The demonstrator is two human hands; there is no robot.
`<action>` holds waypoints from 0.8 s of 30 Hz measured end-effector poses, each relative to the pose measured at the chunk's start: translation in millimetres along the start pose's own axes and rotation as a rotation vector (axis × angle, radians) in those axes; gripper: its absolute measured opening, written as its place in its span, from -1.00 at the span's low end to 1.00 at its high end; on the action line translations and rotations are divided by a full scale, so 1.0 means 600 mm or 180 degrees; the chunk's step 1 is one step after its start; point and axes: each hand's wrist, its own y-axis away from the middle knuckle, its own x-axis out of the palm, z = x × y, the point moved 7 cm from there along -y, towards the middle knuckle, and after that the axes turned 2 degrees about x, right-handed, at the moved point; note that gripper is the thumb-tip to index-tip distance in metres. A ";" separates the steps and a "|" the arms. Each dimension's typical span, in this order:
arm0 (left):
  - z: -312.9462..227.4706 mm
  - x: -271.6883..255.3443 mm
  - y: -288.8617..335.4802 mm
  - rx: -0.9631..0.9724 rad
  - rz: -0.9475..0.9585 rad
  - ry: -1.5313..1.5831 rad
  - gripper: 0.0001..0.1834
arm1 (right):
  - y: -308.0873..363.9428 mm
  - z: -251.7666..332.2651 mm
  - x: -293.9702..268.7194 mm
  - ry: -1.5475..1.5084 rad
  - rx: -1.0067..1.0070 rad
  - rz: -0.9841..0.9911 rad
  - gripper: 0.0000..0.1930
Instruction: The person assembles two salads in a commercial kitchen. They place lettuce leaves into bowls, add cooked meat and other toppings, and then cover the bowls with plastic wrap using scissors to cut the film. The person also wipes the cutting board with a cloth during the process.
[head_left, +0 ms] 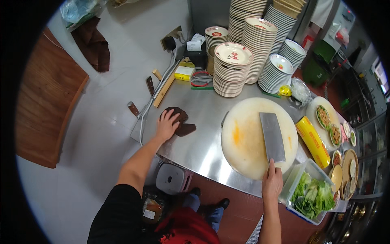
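My right hand (272,181) is closed round the handle of a cleaver (272,136). The broad grey blade lies over the round white cutting board (243,150), which has orange stains on its left half. On the steel table's left part, my left hand (167,125) rests with its fingers spread on a dark brown cloth (185,128). The cloth is bunched up under the palm, and one flap sticks out to the right. Whether the fingers grip the cloth or only press on it is hard to see; they look stretched out.
Tall stacks of plates (233,55) and bowls (276,73) stand behind the board. To its right are a yellow box (313,140) and a plastic tub (286,195) with lettuce (310,195). Knife handles (133,109) and cables line the left edge. Red scissors (201,78) lie at the back.
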 end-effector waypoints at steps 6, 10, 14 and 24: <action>-0.040 0.035 -0.105 -0.0362 -0.0322 0.0279 -0.40 | -0.003 -0.003 0.023 0.0058 -0.0253 -0.0462 -0.54; -0.063 0.063 -0.200 -0.1811 -0.0701 -0.0030 -0.36 | -0.008 0.005 0.027 0.0080 -0.0019 -0.0256 -0.57; -0.089 0.080 -0.243 -0.2034 -0.0704 -0.0366 -0.50 | -0.012 0.008 0.032 0.0042 0.0097 -0.0237 -0.57; -0.226 0.079 -0.237 0.0355 -0.0137 0.0631 -0.51 | -0.011 0.011 0.036 0.0116 0.0059 -0.0358 -0.57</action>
